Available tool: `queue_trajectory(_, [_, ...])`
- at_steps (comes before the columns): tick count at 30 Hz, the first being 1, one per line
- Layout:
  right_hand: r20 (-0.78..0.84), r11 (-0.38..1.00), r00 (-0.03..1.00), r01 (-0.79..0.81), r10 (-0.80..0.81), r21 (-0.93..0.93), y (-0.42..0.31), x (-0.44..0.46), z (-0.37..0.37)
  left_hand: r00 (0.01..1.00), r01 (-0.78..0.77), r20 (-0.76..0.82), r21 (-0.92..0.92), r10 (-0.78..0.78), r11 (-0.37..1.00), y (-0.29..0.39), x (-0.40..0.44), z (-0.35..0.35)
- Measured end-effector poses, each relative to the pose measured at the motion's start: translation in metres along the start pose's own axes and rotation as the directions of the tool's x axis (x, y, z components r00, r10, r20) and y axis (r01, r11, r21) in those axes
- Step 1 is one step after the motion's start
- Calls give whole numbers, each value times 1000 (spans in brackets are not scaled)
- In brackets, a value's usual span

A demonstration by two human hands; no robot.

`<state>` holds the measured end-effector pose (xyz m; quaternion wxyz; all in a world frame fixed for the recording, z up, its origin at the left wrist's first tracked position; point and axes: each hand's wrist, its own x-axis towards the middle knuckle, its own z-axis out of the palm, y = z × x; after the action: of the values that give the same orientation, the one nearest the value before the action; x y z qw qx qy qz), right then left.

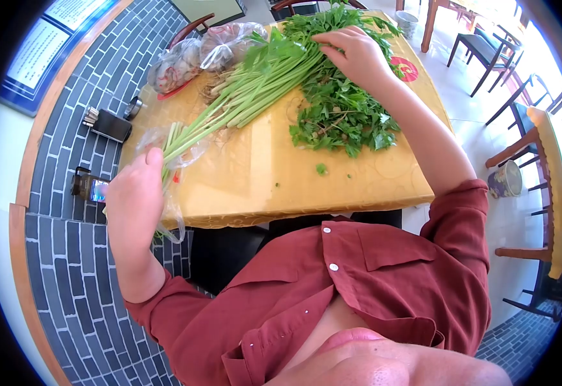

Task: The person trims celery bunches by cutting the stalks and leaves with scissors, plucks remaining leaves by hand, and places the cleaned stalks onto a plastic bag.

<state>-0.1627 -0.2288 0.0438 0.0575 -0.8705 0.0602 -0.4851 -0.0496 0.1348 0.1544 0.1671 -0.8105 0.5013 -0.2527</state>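
My left hand [136, 186] is closed round the lower ends of a few long green stalks [197, 132] at the table's left edge. These stalks run up and right towards the larger bundle of leafy stalks [262, 87] lying on the yellow table [255, 186]. At the leafy end of the bundle is my right hand [352, 51], its fingers bent over the greens; whether they grip a leaf or stem cannot be made out. Below my right hand lies a pile of loose green leaves [345, 116]. A clear plastic bag [194, 154] is beside my left hand.
Filled plastic bags [229, 42] stand at the table's back left. On the left wall side are a black holder [110, 125] and a phone [97, 190]. Chairs [487, 55], a patterned bin [505, 179] and another table [551, 193] stand at the right.
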Motion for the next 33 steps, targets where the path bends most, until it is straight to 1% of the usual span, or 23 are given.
queue_trajectory(1, [53, 999, 999, 10, -12, 43, -11, 7, -5, 1000, -4, -2, 3, 4, 1000, 1, 0, 0])
queue_trajectory(4, [15, 988, 988, 154, -154, 15, -42, 20, 0, 1000, -21, -6, 14, 21, 1000, 3, 0, 0])
queue_trajectory(7, [70, 941, 951, 308, -301, -141, -49, 25, 6, 1000, -23, 12, 13, 23, 1000, 6, 0, -4])
queue_trajectory(10, [180, 904, 915, 391, -361, -174, -40, 24, 14, 999, -41, -2, -15, 41, 999, 4, -2, -3])
queue_trajectory(13, [208, 897, 894, 427, -398, -119, -39, 23, 10, 999, -42, -4, -6, 42, 999, 3, -4, -1])
queue_trajectory(16, [257, 904, 894, 407, -366, -130, -42, 19, 11, 998, -56, 11, -34, 57, 998, 3, -3, -1])
queue_trajectory(19, [206, 920, 919, 367, -336, -138, -39, 11, 21, 998, -62, 5, -30, 62, 998, 7, -1, -2])
queue_trajectory(22, [169, 940, 944, 307, -282, -149, -41, 8, 24, 996, -89, -28, -88, 87, 992, 9, 0, -3])
queue_trajectory(25, [108, 975, 976, 201, -190, -97, -40, 4, 28, 996, -90, -36, -105, 87, 990, 11, 2, -4])
queue_trajectory(28, [165, 998, 985, 40, -47, 49, -38, 3, 31, 996, -85, -33, -83, 83, 993, 11, 3, -5])
queue_trajectory(31, [63, 990, 990, 126, -130, 64, -37, 5, 30, 996, -79, -40, -75, 76, 994, 11, 3, -6])
queue_trajectory(33, [93, 971, 971, 228, -222, -66, -34, 3, 30, 996, -80, -42, -70, 77, 994, 10, 3, -5])
